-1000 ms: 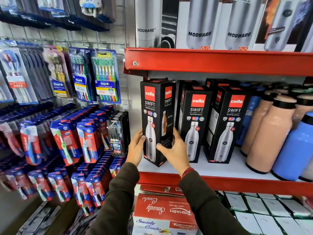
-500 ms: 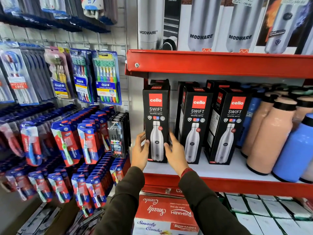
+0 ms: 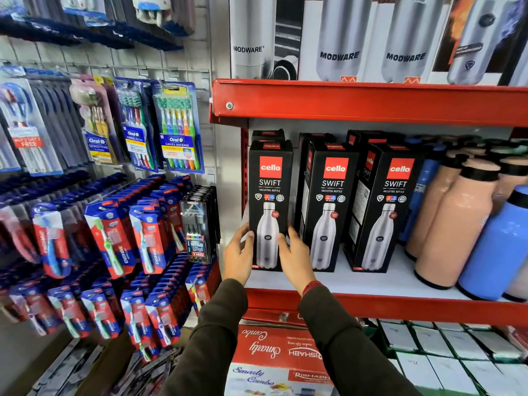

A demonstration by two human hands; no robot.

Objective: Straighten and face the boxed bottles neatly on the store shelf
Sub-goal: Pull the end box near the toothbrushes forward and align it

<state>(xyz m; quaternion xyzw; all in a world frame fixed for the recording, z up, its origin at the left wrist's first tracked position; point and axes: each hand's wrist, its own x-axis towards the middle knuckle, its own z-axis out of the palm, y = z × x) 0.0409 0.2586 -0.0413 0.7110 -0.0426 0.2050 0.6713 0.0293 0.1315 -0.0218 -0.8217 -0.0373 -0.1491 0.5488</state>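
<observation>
Boxed bottles (image 3: 331, 207): 3 front | hands: 2 on leftmost box (image 3: 270, 205)

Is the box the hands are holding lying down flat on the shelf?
No, the leftmost Cello Swift box stands upright on the white shelf, front facing out, between the left hand and right hand.

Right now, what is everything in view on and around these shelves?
black Cello Swift bottle boxes: three in front, more behind; middle red shelf
peach bottles: several, right of boxes
blue bottles: at least two, far right
Modware steel bottle boxes: several, top shelf
toothbrush packs: many, hanging at left
red Smarty Combo box: one, below
left hand: on the leftmost box, left edge
right hand: on its right edge
</observation>
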